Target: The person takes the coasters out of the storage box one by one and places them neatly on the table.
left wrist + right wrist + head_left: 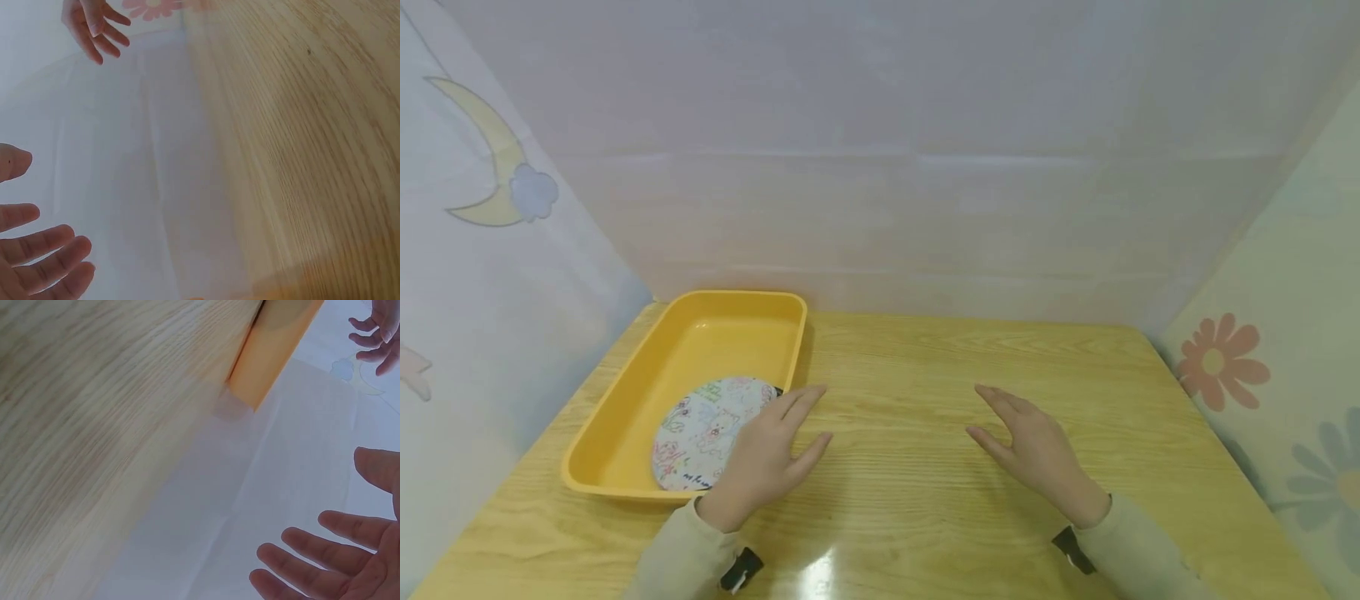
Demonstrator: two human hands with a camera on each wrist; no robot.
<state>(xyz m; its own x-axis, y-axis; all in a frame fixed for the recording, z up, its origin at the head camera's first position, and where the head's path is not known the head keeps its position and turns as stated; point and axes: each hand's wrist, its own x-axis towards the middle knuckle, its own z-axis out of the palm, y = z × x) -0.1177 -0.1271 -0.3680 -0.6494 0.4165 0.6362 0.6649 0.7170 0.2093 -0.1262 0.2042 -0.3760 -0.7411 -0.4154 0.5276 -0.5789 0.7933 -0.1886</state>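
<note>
My left hand [765, 457] hovers over the table by the right side of the yellow tray [613, 417], its fingers extended and nothing in them. A round white disc [703, 433] with colourful doodles lies in the near part of that tray, partly hidden behind the left hand; a small dark bit shows at its right edge. Across from it, my right hand [1037, 446] is held above the table, fingers stretched and holding nothing. Both wrist views show spread fingers [47, 250] with no object against them. The two hands are well apart, facing each other.
The wooden table [910, 500] meets a pale cloth wall [910, 225] at the back. Side cloths carry a moon [490, 142] on the left and a red flower [1221, 360] on the right. The tray's raised rim stands on the table's left half.
</note>
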